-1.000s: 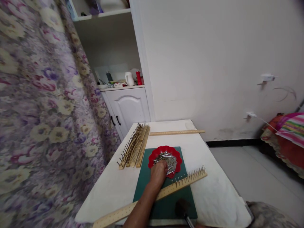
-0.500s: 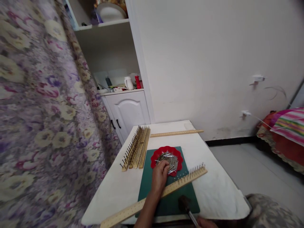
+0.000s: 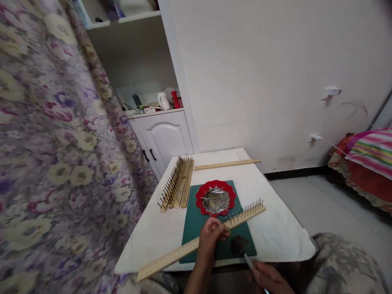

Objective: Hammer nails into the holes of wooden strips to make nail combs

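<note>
My left hand [image 3: 211, 236] is pinched on a thin metal nail [image 3: 226, 228] just above a long wooden strip [image 3: 202, 241] that lies slanted across a green cutting mat [image 3: 196, 222]. The strip's right end carries a row of upright nails [image 3: 248, 209]. My right hand [image 3: 268, 277], at the bottom edge, grips the handle of a black-headed hammer [image 3: 239, 247] resting on the mat. A red scalloped dish [image 3: 215, 199] full of loose nails sits on the mat beyond my left hand.
Several nail-studded wooden strips [image 3: 177, 188] lie stacked at the left of the white table [image 3: 275, 232]. A bare strip [image 3: 228, 164] lies along its far edge. A floral curtain [image 3: 55, 155] hangs left, a white cabinet [image 3: 163, 136] stands behind, and a striped blanket [image 3: 370, 151] lies right.
My left hand has come back out of the red dish toward me with a nail pinched in it, now over the slanted strip. My right hand has come into view on the hammer.
</note>
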Demonstrator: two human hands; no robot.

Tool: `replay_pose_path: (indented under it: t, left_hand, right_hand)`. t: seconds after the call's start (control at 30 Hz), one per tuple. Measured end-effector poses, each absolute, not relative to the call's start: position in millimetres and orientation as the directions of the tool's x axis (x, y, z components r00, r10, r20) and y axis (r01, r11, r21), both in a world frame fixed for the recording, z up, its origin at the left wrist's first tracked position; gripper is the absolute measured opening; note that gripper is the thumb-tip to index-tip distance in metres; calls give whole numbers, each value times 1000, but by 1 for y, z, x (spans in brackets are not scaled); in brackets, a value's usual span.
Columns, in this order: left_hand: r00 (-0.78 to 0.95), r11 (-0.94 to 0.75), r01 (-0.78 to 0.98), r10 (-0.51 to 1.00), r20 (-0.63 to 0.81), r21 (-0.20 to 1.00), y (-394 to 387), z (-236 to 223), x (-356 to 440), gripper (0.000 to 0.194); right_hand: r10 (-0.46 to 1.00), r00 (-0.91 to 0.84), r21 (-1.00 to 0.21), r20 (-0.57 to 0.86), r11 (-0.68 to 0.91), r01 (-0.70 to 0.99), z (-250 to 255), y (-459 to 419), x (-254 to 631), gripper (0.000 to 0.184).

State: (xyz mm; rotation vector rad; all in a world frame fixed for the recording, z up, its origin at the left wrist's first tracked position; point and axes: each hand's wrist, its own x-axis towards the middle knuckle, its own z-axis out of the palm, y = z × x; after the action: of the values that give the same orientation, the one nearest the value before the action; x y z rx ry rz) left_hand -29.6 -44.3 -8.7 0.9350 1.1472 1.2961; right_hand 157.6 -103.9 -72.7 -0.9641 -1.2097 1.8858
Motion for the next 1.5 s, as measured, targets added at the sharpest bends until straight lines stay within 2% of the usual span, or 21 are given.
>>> replay_pose_path:
  t: [0.1, 0.23, 0.43, 0.53, 0.63, 0.8, 0.9, 1.03, 1.17, 1.3, 1.5]
  left_hand:
    - [-81, 105, -205, 989, -124, 973, -54, -13, -25, 27]
    - [-67, 70, -100, 995, -77, 993, -61, -15, -28, 21]
    - [-68, 45, 276, 997, -27, 960, -75, -17, -35, 8]
    - [-48, -1, 469, 998, 27, 883, -81, -14, -31, 8]
    - [16, -55, 632, 998, 58, 773, -83, -8, -26, 15]
    - [31, -39, 834, 999, 23, 551, -82, 2, -21, 20]
    - [64, -52, 839, 998, -2, 541, -82, 8, -24, 24]
    - [107, -135, 746, 991, 84, 652, -79, 12, -32, 28]
    - [38, -136, 677, 988, 151, 723, -73, 10, -38, 22]
    - [-16, -89, 620, 992, 126, 780, -73, 4, -38, 15]
    - [9, -89, 604, 994, 105, 792, -76, 5, -28, 11]
  right_hand:
    - [821, -522, -929, -229, -344, -134, -72, -104, 158, 51]
    - [803, -552, -924, -224, -355, -140, -72, -104, 159, 49]
    - [850, -498, -938, -171, -296, -183, -67, -108, 157, 44]
    - [852, -501, -950, -151, -265, -166, -66, -108, 156, 45]
    - [829, -535, -947, -164, -285, -150, -69, -108, 155, 46]
    - [848, -490, -935, -203, -316, -160, -75, -107, 154, 49]
    - [854, -482, -933, -198, -314, -173, -77, -106, 155, 49]
    - [854, -485, -940, -191, -301, -161, -76, -106, 156, 49]
    - [832, -519, -948, -195, -295, -116, -73, -107, 158, 50]
    - [796, -569, -946, -204, -311, -95, -70, -106, 160, 50]
    - [802, -557, -938, -217, -329, -107, -68, -106, 159, 48]
